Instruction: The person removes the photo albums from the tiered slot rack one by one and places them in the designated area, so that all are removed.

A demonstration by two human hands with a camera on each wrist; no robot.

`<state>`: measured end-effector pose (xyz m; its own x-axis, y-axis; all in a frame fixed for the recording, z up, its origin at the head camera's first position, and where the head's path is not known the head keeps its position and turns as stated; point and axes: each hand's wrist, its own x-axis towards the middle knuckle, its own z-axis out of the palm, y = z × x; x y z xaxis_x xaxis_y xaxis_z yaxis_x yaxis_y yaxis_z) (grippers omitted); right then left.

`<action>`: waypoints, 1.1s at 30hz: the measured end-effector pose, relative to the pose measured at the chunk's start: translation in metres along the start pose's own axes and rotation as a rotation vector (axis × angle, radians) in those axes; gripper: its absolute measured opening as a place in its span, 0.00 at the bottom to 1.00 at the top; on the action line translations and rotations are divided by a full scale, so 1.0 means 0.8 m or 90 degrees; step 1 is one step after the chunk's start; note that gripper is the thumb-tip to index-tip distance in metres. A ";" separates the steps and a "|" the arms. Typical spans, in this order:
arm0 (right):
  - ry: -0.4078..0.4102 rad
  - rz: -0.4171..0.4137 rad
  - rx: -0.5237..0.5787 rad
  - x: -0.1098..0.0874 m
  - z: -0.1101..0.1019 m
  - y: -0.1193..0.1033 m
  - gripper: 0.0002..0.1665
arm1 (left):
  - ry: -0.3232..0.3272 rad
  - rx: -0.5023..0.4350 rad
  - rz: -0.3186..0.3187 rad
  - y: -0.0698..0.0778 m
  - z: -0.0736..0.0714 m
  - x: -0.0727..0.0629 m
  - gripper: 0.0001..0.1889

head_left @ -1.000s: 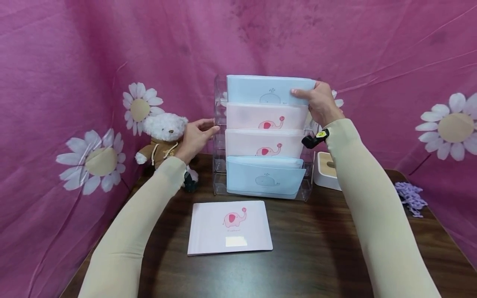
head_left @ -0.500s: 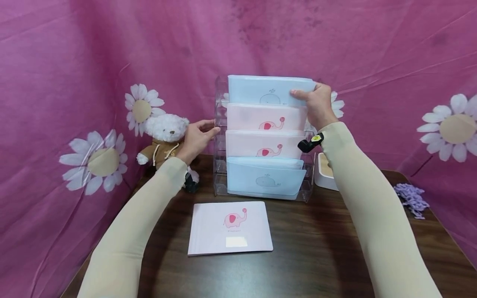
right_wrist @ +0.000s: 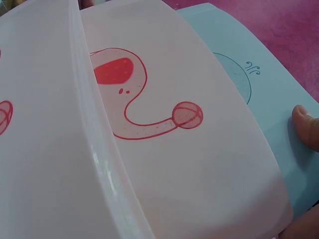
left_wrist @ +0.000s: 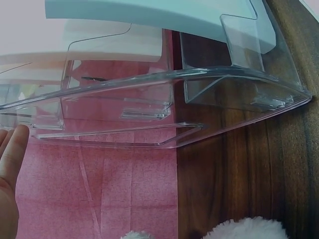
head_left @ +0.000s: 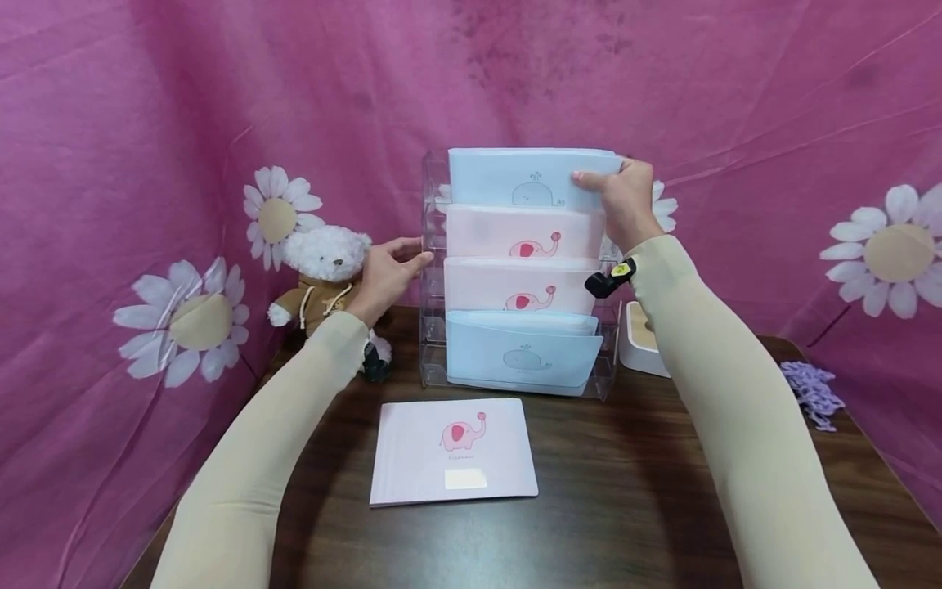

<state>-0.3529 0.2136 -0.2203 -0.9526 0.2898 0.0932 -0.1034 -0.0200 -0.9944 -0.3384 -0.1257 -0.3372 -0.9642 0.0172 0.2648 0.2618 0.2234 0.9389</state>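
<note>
A clear tiered rack [head_left: 432,327] stands upright on the table and holds light blue and pale pink folders in its tiers. My right hand [head_left: 624,196] pinches the right edge of the top blue folder [head_left: 489,178], thumb across its whale print. Below it sit two pink elephant folders [head_left: 478,229] and a lower set of blue folders [head_left: 478,360]. My left hand [head_left: 386,274] touches the rack's left side with thumb and fingertips; the left wrist view shows its fingers [left_wrist: 14,154] fairly straight. In front of the rack a pink elephant folder [head_left: 419,450] lies flat.
A white teddy bear [head_left: 320,258] in a brown hoodie sits close to my left wrist. Behind my right forearm is a white box with a wooden top [head_left: 640,358]. Purple knitted stuff [head_left: 813,394] lies at the right edge. Pink flowered cloth [head_left: 662,74] hangs behind.
My right wrist has shifted slightly left, while the thumb stays on the top blue folder. My left hand, the rack and the flat pink folder look unmoved.
</note>
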 end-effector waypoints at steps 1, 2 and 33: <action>0.002 0.001 0.001 0.000 0.000 0.000 0.24 | 0.001 0.003 -0.001 -0.001 0.001 0.000 0.22; 0.003 0.001 0.001 0.000 0.000 0.000 0.24 | 0.002 0.005 -0.002 -0.001 0.001 0.000 0.22; 0.109 -0.101 0.219 -0.003 -0.030 -0.066 0.22 | -0.005 0.003 -0.003 0.005 0.013 -0.003 0.22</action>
<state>-0.3385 0.2372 -0.1689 -0.8590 0.4688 0.2059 -0.3621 -0.2719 -0.8916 -0.3358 -0.1147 -0.3361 -0.9656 0.0245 0.2590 0.2576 0.2279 0.9390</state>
